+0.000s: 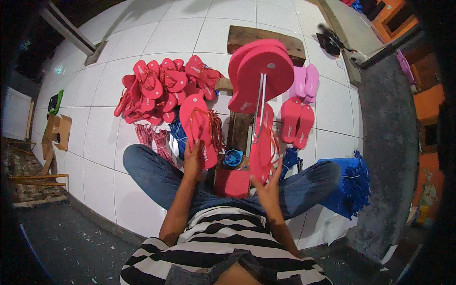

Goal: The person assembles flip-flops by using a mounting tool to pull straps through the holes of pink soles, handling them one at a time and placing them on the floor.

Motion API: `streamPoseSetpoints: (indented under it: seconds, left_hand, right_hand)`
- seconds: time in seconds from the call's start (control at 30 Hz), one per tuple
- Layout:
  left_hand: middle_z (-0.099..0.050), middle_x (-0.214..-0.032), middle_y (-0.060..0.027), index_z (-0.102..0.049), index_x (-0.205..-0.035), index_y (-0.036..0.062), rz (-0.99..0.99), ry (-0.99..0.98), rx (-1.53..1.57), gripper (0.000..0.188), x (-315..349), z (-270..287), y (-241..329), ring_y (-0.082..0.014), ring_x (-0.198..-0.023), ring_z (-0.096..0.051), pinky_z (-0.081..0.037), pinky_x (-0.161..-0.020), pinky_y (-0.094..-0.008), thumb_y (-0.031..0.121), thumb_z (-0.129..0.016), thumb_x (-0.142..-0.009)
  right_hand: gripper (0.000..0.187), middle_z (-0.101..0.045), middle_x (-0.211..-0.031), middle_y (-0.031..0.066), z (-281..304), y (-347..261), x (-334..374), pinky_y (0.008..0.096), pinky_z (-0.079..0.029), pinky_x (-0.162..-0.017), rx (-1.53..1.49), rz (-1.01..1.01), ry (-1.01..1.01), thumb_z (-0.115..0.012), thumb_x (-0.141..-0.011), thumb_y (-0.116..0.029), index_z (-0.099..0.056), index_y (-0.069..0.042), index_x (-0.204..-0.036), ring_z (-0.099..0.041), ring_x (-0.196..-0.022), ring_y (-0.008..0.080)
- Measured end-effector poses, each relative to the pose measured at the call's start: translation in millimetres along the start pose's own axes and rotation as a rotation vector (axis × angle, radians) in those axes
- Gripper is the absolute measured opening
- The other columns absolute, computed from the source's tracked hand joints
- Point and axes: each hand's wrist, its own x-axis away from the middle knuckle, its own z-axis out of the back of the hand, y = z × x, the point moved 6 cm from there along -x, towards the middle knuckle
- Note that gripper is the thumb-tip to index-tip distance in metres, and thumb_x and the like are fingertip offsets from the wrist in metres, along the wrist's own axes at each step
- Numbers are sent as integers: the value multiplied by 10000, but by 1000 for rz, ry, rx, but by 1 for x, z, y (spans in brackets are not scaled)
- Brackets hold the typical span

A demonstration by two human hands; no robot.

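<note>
My left hand (194,159) is closed on the edge of a red flip-flop (195,121), with a red strap across its upper half. My right hand (269,186) grips the lower end of a second red flip-flop (260,156), whose strap shows at its right side. A thin metal rod (261,99) runs lengthwise over the top of that flip-flop; what holds it I cannot make out. Just beyond is a stack of red soles (266,66), raised near the wooden block (242,38). Between my knees sits a small blue tub (232,158) beside a red sole-coloured pad (232,183).
A heap of red flip-flops (154,88) lies at left, with bundles of red straps (161,142) below it. At right lie a red pair of soles (297,123), a pink pair (306,81) and a bundle of blue straps (354,185). A cardboard box (57,133) stands far left.
</note>
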Motion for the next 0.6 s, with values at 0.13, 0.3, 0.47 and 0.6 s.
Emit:
streamPoseSetpoints:
  seconds: [0.13,0.3,0.47,0.6]
  left_hand:
    - [-557,-1176,-61,-390,-1356,59,-69,-75,63,507,-11,-10,-2,-147,-986,-558,-449,-855,-288,294,-553,-938]
    - [-545,-1190,-64,-377,-1367,68,116,-233,-23,558,-7,-17,-10,-153,-1006,-547,-443,-860,-288,360,-557,-927]
    - [-487,-1291,-97,-339,-1398,65,-111,-418,-221,604,-5,-9,-36,-185,-1129,-500,-400,-958,-307,407,-523,-935]
    - [-515,-1250,-97,-352,-1378,43,96,-400,-61,629,34,-18,-32,-180,-1088,-521,-413,-934,-295,415,-559,-915]
  right_hand:
    - [938,-322,-1393,224,5,4,33,391,-320,-1060,442,108,-169,-770,-744,-157,-162,11,-1438,-396,-1251,329]
    - [923,-311,-1376,251,-8,-1,34,401,-306,-1060,732,290,-280,-779,-717,-163,-214,41,-1418,-355,-1276,378]
    - [964,-319,-1360,241,-20,-15,14,394,-314,-1058,505,218,-373,-801,-695,-219,-222,27,-1425,-352,-1278,370]
    - [977,-333,-1348,224,-47,-2,-7,385,-312,-1059,487,294,-361,-813,-680,-231,-234,22,-1425,-354,-1276,346]
